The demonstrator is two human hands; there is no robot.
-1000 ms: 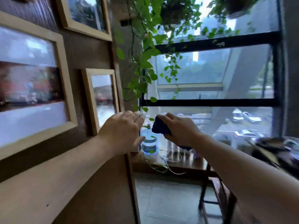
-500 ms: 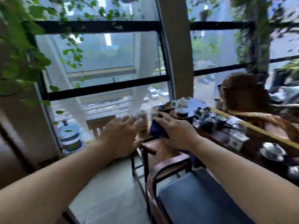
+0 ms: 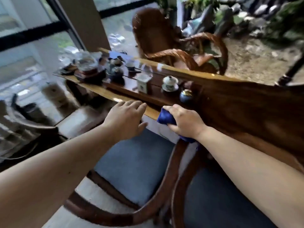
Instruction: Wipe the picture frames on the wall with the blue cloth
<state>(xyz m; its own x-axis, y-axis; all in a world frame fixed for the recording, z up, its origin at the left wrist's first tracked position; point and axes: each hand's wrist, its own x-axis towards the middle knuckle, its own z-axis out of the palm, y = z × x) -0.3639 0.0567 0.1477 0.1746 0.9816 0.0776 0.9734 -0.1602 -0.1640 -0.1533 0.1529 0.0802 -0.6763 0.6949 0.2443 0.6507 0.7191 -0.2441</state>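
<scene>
blue cloth mostly hidden, tea things blurred

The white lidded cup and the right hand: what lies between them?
In the head view, a small blue jar stands between the white lidded cup and the right hand.

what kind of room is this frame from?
Likely a tea room or lounge: a long polished wooden table carries a white lidded tea cup and other teaware, with a brown wicker armchair behind it and big black-framed windows.

Long glossy wooden tea table ahead, lidded white porcelain cup on it, blue-cushioned wooden armchair below.
</scene>
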